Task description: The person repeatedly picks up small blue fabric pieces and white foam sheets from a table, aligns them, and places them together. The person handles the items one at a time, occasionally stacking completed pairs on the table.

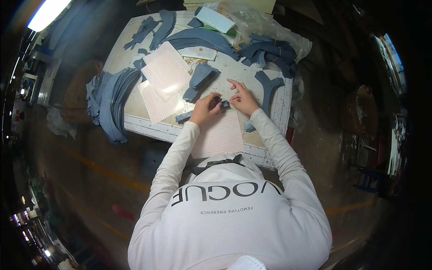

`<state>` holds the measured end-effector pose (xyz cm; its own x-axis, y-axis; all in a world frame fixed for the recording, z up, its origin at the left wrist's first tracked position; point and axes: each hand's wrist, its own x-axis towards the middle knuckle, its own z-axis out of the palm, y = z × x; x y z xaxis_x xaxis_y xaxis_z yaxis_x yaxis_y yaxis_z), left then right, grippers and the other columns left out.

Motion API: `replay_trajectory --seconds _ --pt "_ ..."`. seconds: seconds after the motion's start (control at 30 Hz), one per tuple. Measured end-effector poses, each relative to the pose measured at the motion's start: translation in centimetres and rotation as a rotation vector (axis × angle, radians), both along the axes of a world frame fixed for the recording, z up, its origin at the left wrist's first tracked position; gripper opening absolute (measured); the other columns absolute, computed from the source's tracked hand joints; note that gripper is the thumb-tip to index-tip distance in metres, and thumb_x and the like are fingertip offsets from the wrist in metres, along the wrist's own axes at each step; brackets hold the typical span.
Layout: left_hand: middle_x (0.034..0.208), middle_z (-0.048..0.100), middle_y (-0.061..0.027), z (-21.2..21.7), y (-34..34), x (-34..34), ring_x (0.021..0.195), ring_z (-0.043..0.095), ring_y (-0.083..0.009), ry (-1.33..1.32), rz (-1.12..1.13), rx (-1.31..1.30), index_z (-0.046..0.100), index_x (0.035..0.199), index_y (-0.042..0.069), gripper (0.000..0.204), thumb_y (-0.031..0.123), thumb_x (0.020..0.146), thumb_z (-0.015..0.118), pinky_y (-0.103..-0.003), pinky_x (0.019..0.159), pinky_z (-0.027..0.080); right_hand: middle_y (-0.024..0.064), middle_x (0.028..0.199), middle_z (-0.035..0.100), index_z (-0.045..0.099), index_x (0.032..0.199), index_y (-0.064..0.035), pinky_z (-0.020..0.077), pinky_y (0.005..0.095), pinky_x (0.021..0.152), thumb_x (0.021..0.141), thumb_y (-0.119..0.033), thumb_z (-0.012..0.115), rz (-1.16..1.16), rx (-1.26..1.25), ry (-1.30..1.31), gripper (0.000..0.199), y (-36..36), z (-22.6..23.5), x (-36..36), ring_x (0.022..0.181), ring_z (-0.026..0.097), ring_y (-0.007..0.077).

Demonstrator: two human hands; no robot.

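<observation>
My left hand (205, 109) is curled around a narrow stack of blue-grey fabric pieces (183, 117), whose ends show on both sides of it. Close to the stack's right end is my right hand (244, 100), its fingers stretched and apart. No held thing shows in it, though anything tiny at the fingertips is too small to make out. Beneath both hands, a sheet with fine pink print (220, 137) lies at the table's near edge. Just beyond the left hand sits another bundle of blue-grey pieces (201, 80).
More printed sheets (165, 72) overlap on the left. A thick fabric stack (114, 101) hangs over the table's left edge. Curved fabric pieces (200, 38) lie at the back, dark ones (272, 54) at back right by clear plastic (256, 22). A Y-shaped piece (268, 87) lies right.
</observation>
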<state>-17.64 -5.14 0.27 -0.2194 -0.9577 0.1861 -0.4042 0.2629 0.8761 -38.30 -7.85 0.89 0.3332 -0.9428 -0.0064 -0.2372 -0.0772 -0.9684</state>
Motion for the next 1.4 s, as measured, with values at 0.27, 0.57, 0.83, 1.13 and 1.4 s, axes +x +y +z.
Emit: replay_trajectory --seconds 0.27,0.57,0.83,1.13,1.4 --pt "0.076 0.06 -0.0072 -0.5 -0.2 0.2 0.06 0.055 -0.018 -0.185 -0.09 -0.184 0.067 0.093 0.006 0.024 0.015 0.075 0.078 -0.029 0.057 0.046 0.0128 0.109 0.043 0.039 0.144 -0.0245 0.0514 0.0327 0.071 0.073 0.018 0.053 0.184 -0.25 0.268 0.084 -0.2 0.9 1.3 0.083 0.059 0.0262" --pt "0.075 0.06 -0.0076 -0.2 -0.2 0.1 0.059 0.054 -0.0174 -0.123 -0.059 -0.149 0.066 0.094 0.006 0.024 0.016 0.075 0.077 -0.029 0.057 0.046 0.0095 0.11 0.045 0.042 0.142 -0.0203 0.053 0.024 0.068 0.072 0.013 0.063 -0.015 -0.232 0.141 0.08 -0.6 -0.4 1.4 0.077 0.064 0.0148" --pt "0.074 0.061 -0.0078 -0.3 -0.3 0.0 0.059 0.056 -0.0178 -0.182 -0.072 -0.188 0.066 0.094 0.006 0.023 0.015 0.076 0.077 -0.029 0.057 0.047 0.0083 0.111 0.046 0.044 0.14 -0.0165 0.0531 0.0231 0.067 0.075 0.01 0.068 -0.089 -0.038 0.013 0.075 0.1 -1.2 1.3 0.079 0.064 0.0132" --pt "0.076 0.062 -0.0079 -0.1 -0.2 0.0 0.058 0.056 -0.0176 -0.151 -0.078 -0.174 0.067 0.094 0.007 0.023 0.015 0.075 0.078 -0.029 0.056 0.046 0.0093 0.118 0.046 0.045 0.139 -0.0143 0.0552 0.0247 0.072 0.074 0.011 0.068 -0.159 -0.028 0.072 0.074 -0.4 -2.7 1.6 0.088 0.066 0.0172" --pt "0.076 0.062 -0.0089 -0.3 -0.2 -0.1 0.058 0.057 -0.0183 -0.105 -0.034 -0.175 0.066 0.098 0.007 0.022 0.011 0.077 0.072 -0.03 0.057 0.048 0.011 0.137 0.036 0.033 0.147 -0.0192 0.0571 0.0279 0.078 0.072 0.019 0.054 0.086 -0.009 -0.019 0.087 -0.1 0.4 1.4 0.113 0.057 0.0252"
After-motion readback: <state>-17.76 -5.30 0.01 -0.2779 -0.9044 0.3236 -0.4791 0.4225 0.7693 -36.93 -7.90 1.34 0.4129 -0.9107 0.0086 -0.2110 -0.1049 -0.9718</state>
